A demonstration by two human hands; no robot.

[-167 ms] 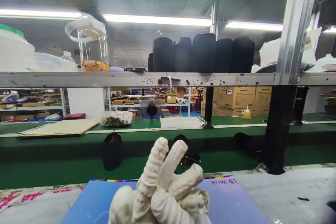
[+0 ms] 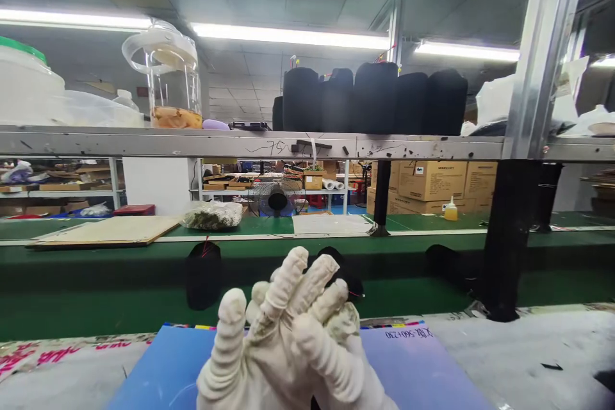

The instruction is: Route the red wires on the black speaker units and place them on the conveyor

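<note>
Two hands in ribbed off-white knit gloves, pressed together low centre of the head view. Left hand (image 2: 240,359) and right hand (image 2: 327,359) overlap; fingers (image 2: 288,275) interlaced and pointing up, partly curled. Cannot tell whether anything is gripped between them; nothing visible in the grasp. Hands sit above a blue flat plastic mat (image 2: 413,365) lying on the grey worn surface (image 2: 528,352), with a handwritten white label at the mat's far edge. Beyond it a green conveyor belt (image 2: 96,314) carries a black fabric-covered cylinder with red wires (image 2: 204,275), standing upright, and a second black piece (image 2: 350,278) right behind the fingertips, partly hidden. Overhead metal shelf (image 2: 240,143) holds a row of black cylinders (image 2: 375,99) and a clear plastic jar (image 2: 173,77) with yellowish contents.
</note>
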